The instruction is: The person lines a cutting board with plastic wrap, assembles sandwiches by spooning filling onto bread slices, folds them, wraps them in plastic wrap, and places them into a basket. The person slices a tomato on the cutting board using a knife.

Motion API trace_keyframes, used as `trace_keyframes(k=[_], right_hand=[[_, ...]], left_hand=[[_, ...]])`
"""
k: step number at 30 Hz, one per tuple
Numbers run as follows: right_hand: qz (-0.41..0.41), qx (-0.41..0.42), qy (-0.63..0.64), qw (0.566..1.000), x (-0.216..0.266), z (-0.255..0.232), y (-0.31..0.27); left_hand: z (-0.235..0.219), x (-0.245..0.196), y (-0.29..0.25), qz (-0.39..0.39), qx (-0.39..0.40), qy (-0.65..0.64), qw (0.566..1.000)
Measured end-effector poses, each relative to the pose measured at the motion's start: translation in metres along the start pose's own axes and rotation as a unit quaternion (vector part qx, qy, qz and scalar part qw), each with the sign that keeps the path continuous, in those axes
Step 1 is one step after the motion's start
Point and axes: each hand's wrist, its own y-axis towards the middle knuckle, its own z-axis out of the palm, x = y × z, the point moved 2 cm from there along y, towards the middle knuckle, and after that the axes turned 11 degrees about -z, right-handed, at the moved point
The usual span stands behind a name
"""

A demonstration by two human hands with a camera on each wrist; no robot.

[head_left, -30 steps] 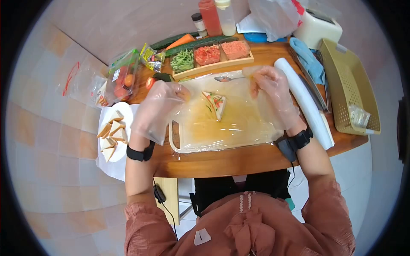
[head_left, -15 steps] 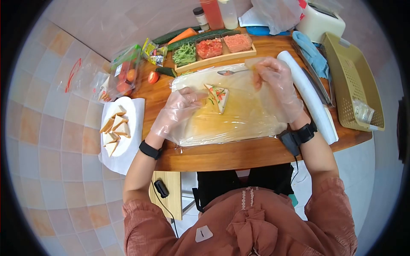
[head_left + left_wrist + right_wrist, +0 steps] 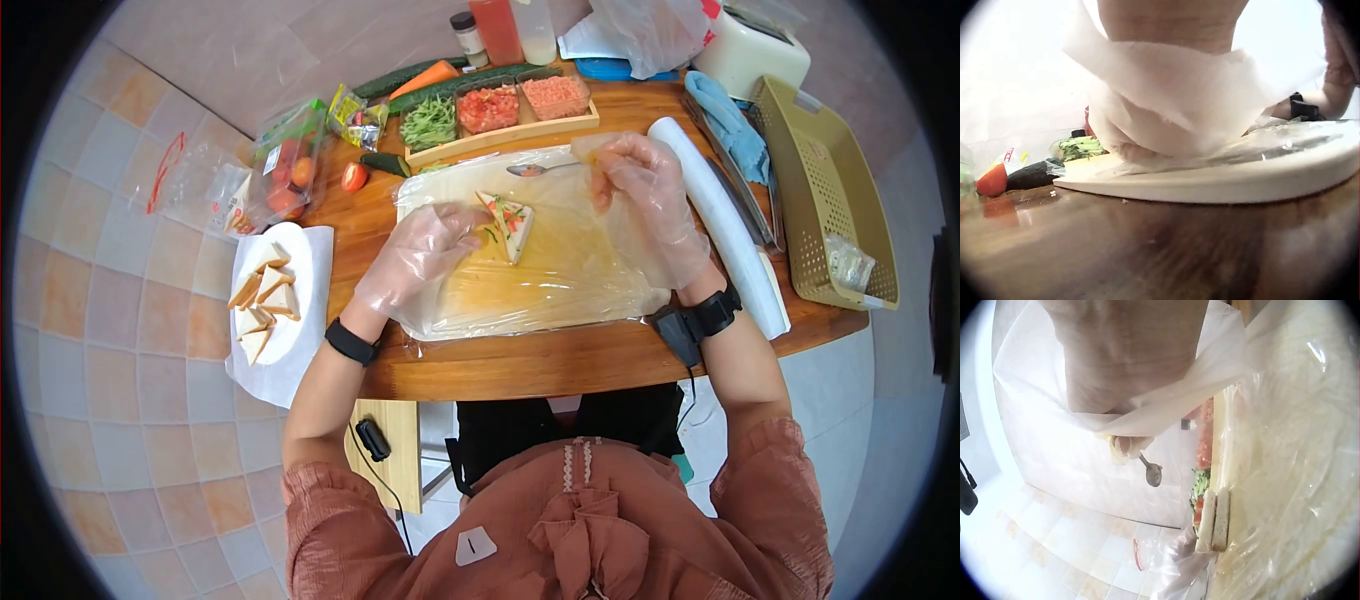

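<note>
On the film-covered cutting board (image 3: pixel 570 290) a triangular sandwich (image 3: pixel 516 230) lies with red bits and green shreds on top. My left hand (image 3: pixel 425 250), in a clear plastic glove, is low over the board's left side. Its fingertips are right at the sandwich's left corner, by some loose cucumber shreds (image 3: pixel 491 236). My gloved right hand (image 3: pixel 645 190) is raised over the board's far right part and holds a metal spoon (image 3: pixel 1154 475) by its handle. The spoon's bowl points left and carries a little red. In the right wrist view the sandwich (image 3: pixel 1213 522) shows two bread layers.
Behind the board, a wooden tray (image 3: pixel 500 143) bears shredded cucumber, red bits and pink bits. A white plate (image 3: pixel 300 245) with several bread triangles lies at left. At right are a white roll (image 3: pixel 715 220) and a beige basket (image 3: pixel 820 200). A cut tomato (image 3: pixel 354 177) sits at back left.
My left hand has come down and right, from the board's upper left to beside the sandwich, and stayed there. My right hand keeps the spoon in about the same place.
</note>
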Motion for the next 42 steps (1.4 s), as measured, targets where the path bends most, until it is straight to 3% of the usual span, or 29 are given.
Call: trace_keyframes(k=[5,8,10,16,17,19,23,25,29,31,35,37,38,40,42], right_hand=[[-0.001,-0.001,-0.001,1.000,-0.001,-0.001,0.001],[-0.003,-0.004,0.001,1.000,-0.002,-0.002,0.001],[0.002,-0.004,0.007,1.000,-0.002,-0.002,0.002],[-0.002,0.008,-0.009,1.000,-0.001,-0.003,0.003],[-0.002,0.010,-0.009,1.000,-0.002,-0.004,0.003],[-0.011,0.012,-0.030,0.999,-0.002,-0.005,0.003],[-0.013,0.015,-0.029,0.999,0.000,-0.003,0.003],[-0.010,0.016,-0.029,0.999,-0.001,-0.004,0.002],[-0.013,0.015,-0.020,1.000,-0.002,-0.004,0.001],[-0.024,0.025,-0.031,0.999,-0.003,-0.005,0.002],[-0.006,0.000,-0.029,1.000,0.003,0.003,0.001],[0.003,-0.012,-0.017,1.000,0.005,0.005,0.000],[0.003,-0.012,-0.017,1.000,0.005,0.005,0.000],[0.012,-0.020,-0.010,1.000,0.005,0.006,-0.001],[0.013,-0.016,-0.012,1.000,0.007,0.006,-0.001]], left_hand=[[-0.002,-0.009,0.000,-0.022,0.021,-0.033,0.999],[-0.002,-0.006,0.001,0.004,0.004,-0.021,1.000],[-0.003,-0.005,0.006,0.059,-0.010,0.094,0.994],[-0.008,-0.007,0.015,0.114,0.021,0.167,0.979],[-0.008,-0.007,0.015,0.114,0.020,0.167,0.979],[-0.006,-0.005,0.016,-0.011,0.060,0.003,0.998],[-0.010,-0.008,0.017,0.045,0.062,0.057,0.995],[-0.006,0.001,0.021,0.087,0.062,0.148,0.983],[-0.010,0.002,0.020,0.091,0.096,0.095,0.987],[-0.008,0.007,0.018,0.050,0.105,0.007,0.993],[-0.009,-0.001,0.014,0.042,0.096,0.019,0.994],[-0.009,-0.004,0.013,0.112,0.052,0.134,0.983],[-0.007,-0.001,0.012,0.112,0.052,0.134,0.983],[-0.004,0.009,0.011,0.007,0.070,0.045,0.997],[-0.008,0.010,0.010,0.053,0.044,0.079,0.994]])
